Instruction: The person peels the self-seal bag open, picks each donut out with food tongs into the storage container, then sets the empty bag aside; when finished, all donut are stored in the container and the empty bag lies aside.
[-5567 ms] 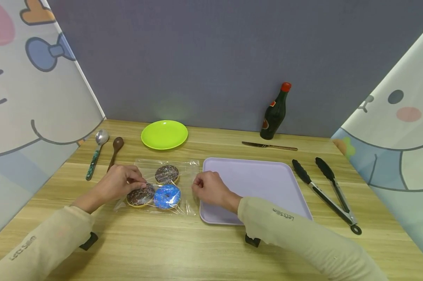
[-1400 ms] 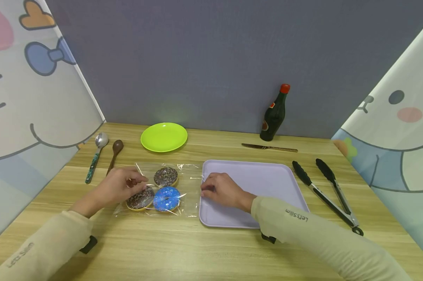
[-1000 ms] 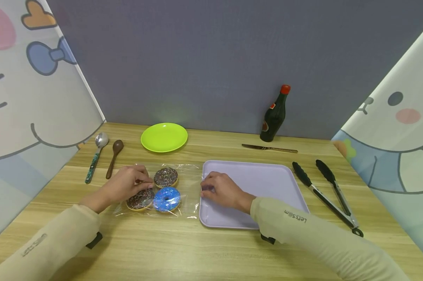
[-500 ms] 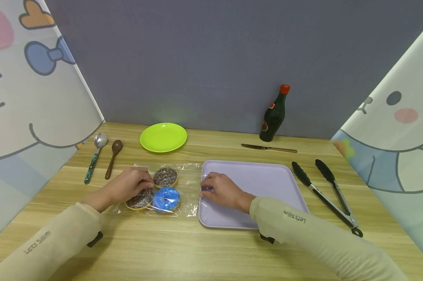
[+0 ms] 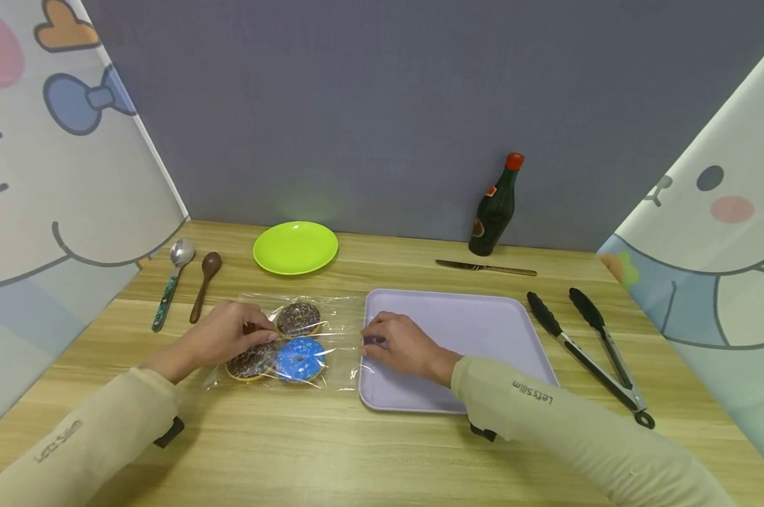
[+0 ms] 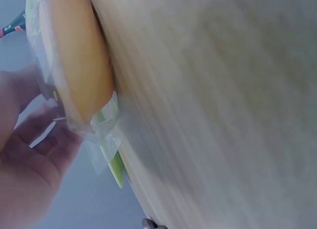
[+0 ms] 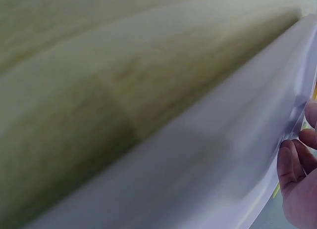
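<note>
A clear plastic bag [image 5: 341, 366] lies flat with three doughnuts inside: a blue one [image 5: 301, 359] with sprinkles, a chocolate one [image 5: 298, 320] behind it, and another chocolate one [image 5: 251, 360] at left. My left hand [image 5: 226, 334] grips the bag over the left doughnut, partly covering it. In the left wrist view, the fingers [image 6: 42, 135] meet the clear film beside the doughnut's tan underside [image 6: 81, 56]. Over the left rim of the lilac tray [image 5: 470, 331], my right hand [image 5: 403, 343] pinches the bag's right edge; its fingertips show in the right wrist view [image 7: 287, 157].
Behind the bag sits a lime-green plate [image 5: 296, 248]. A metal spoon [image 5: 172, 282] and a brown wooden spoon [image 5: 207, 285] lie at left. A knife [image 5: 486, 267] and a dark bottle [image 5: 496, 208] stand off behind the tray, with tongs [image 5: 593, 355] on its right.
Since the oldest frame, my right hand has shifted right over the tray's rim, and the bag's right edge reaches the tray. My left hand has edged right over the chocolate doughnut.
</note>
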`<state>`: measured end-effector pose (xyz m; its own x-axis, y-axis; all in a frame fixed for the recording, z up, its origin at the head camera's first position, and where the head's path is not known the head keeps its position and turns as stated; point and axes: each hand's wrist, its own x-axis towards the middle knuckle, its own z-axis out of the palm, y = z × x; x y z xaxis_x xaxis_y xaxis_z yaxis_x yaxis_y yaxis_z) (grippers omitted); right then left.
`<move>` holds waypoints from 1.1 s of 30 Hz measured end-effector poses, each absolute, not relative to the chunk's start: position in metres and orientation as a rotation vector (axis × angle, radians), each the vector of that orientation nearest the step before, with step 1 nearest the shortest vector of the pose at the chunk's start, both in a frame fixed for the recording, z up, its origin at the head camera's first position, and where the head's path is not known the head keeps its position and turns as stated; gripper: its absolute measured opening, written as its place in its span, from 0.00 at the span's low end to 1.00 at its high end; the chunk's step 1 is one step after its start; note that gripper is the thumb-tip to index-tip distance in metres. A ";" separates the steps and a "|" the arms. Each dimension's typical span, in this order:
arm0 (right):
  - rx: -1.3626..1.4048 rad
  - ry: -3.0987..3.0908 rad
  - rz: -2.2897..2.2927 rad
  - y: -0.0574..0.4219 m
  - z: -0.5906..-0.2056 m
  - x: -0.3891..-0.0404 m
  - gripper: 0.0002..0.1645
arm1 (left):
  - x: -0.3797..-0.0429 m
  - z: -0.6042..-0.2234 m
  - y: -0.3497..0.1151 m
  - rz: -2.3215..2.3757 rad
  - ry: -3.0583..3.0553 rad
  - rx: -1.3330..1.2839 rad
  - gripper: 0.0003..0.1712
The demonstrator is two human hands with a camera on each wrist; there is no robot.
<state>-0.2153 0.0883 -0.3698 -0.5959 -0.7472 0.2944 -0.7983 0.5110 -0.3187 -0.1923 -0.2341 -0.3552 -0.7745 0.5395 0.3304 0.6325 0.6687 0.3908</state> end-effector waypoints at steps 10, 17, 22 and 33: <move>1.327 -2.611 0.632 0.089 -0.370 -0.215 0.16 | -0.190 -0.356 -0.235 -0.853 -2.596 -0.946 0.05; 1.300 -2.657 0.632 0.090 -0.370 -0.215 0.20 | -0.190 -0.357 -0.237 -0.954 -2.567 -0.874 0.06; 1.312 -2.670 0.604 0.091 -0.371 -0.214 0.24 | -0.188 -0.357 -0.238 -1.005 -2.585 -0.807 0.04; 1.288 -2.735 0.538 0.093 -0.371 -0.214 0.29 | -0.187 -0.357 -0.239 -1.045 -2.580 -0.732 0.02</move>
<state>-0.2140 0.0929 -0.3710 -0.6462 -0.7337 0.2099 -0.7586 0.5874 -0.2821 -0.1865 -0.2390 -0.3566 -0.8385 0.3532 0.4149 0.5424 0.6137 0.5737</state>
